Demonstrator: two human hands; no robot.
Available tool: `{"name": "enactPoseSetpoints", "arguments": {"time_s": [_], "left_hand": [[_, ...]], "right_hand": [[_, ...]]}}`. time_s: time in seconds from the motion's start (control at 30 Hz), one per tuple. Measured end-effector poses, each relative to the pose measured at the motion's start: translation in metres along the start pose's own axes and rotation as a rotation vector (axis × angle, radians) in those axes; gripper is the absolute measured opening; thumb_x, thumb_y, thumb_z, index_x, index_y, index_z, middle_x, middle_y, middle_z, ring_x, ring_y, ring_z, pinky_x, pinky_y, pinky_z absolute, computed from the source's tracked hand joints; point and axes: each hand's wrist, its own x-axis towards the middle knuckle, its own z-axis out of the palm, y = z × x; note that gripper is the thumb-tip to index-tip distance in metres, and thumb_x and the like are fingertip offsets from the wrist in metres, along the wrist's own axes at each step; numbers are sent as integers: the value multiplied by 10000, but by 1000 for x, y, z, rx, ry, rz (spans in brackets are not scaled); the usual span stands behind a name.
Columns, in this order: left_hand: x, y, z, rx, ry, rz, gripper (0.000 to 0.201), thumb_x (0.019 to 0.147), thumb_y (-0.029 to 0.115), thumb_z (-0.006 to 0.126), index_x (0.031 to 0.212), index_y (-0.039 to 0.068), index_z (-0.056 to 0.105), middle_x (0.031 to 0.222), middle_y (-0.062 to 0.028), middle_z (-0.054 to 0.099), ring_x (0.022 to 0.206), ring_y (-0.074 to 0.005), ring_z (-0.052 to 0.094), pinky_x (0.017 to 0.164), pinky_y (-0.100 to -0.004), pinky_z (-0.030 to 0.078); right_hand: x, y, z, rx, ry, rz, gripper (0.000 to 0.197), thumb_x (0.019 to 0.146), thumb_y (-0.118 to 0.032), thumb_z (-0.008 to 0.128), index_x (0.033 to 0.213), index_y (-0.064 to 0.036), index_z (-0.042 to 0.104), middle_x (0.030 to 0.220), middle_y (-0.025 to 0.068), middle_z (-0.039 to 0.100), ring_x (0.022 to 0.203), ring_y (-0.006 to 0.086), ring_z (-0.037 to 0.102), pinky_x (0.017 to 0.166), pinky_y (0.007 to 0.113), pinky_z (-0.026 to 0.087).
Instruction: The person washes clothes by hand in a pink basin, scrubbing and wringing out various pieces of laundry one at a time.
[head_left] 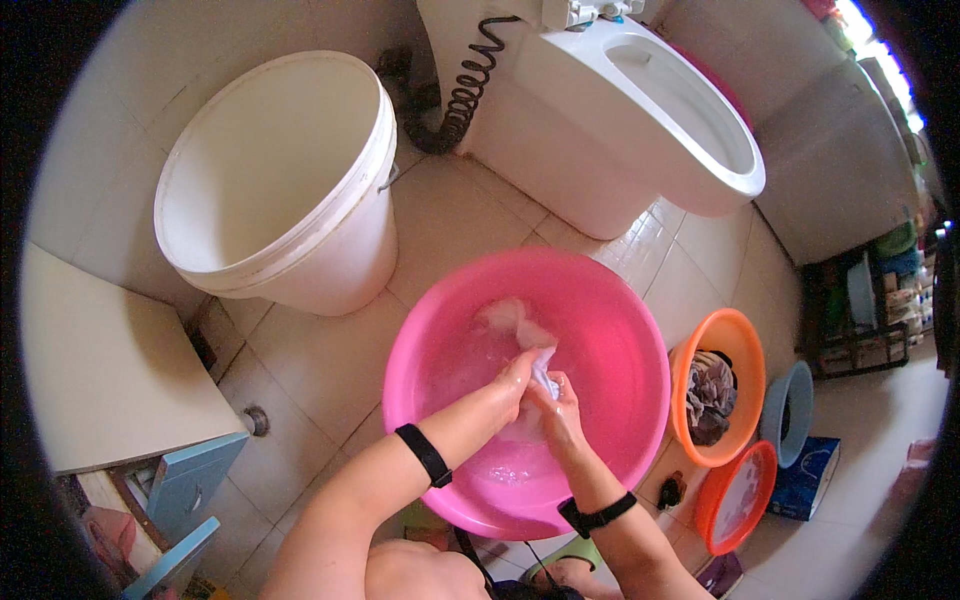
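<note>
Over a large pink basin (420, 330) of water, my left hand (517, 383) and my right hand (556, 405) are close together, both closed on a wet white cloth (541, 368). Part of the cloth sticks up between my fingers. A paler stretch of white fabric (512, 318) trails into the water just beyond my hands; whether it is the same piece I cannot tell. Suds show on the water near my wrists. Each forearm wears a black band.
A tall white bucket (350, 240) stands at the far left, and a toilet (600, 130) at the back. To the right are an orange basin (750, 390) holding dark clothes, a red-orange basin (768, 480) and a blue-grey basin (798, 415). A cabinet with open blue doors (195, 480) is at left.
</note>
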Motion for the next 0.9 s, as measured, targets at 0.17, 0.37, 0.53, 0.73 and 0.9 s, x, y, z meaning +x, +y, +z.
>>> {"name": "enactPoseSetpoints", "arguments": {"time_s": [0.17,0.37,0.53,0.73,0.9], "left_hand": [[-10,6,14,-67,-4,-106,340,878,383,507,996,78,597,868,-123,643,787,-271,630,713,-434,520],[-4,-36,30,-55,128,379,203,899,128,473,1026,53,613,983,-120,640,905,-255,619,801,-388,494],[2,-34,31,199,175,396,327,810,59,517,1134,33,554,1082,-126,596,972,-254,576,870,-378,449],[16,-18,21,-87,236,269,321,840,108,501,1149,32,540,1074,-140,588,988,-272,564,857,-439,467],[60,-7,-8,-81,45,356,405,933,147,341,1299,53,488,1290,-87,537,1182,-225,505,994,-359,397]], "right_hand": [[-27,-7,11,-102,69,-291,224,855,-247,637,941,-52,571,803,36,585,725,113,537,628,274,441],[45,26,-55,-284,423,-173,312,878,-328,570,920,-22,616,745,55,601,680,163,557,627,322,440],[77,53,-119,-634,550,120,492,847,-374,542,1094,52,557,1025,235,620,916,358,602,838,426,462],[86,21,-77,-1205,402,-427,830,793,-468,640,1379,18,309,1377,302,351,1260,448,358,1023,471,348],[105,91,-21,-1115,188,-182,981,720,-450,706,1473,-120,171,1495,221,189,1235,446,379,1043,511,318]]}}
